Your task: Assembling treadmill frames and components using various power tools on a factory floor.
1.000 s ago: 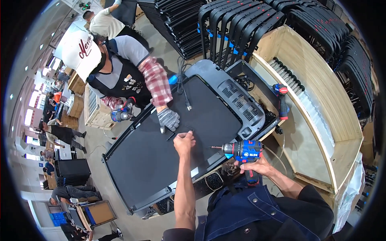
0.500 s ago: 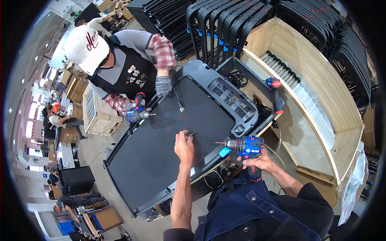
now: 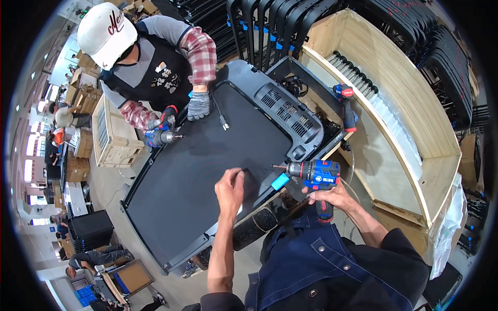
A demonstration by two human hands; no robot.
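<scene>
My right hand (image 3: 333, 197) grips the handle of a blue and black cordless drill (image 3: 317, 173), its bit pointing left over the edge of a treadmill. Over the treadmill's flat black belt (image 3: 181, 207), my left hand (image 3: 230, 191) is closed, fingers curled in; whatever they may hold is too small to make out. A light-blue piece (image 3: 280, 181) sits at the treadmill's near side, just below the drill bit. The grey vented motor cover (image 3: 288, 111) lies at the treadmill's right end. A power cord with a plug (image 3: 224, 123) rests on the belt.
Across the treadmill, a person in a white cap has a gloved hand (image 3: 198, 105) on its far edge and holds another cordless drill (image 3: 162, 136). A third power tool (image 3: 346, 106) hangs at the rim of a wooden crate (image 3: 441, 179) on the right. Black frames (image 3: 290, 23) stand stacked behind.
The view has shifted, so the scene sits farther left and higher. My left hand has drawn in slightly, its fingers more curled. The drill stays in my right hand.
</scene>
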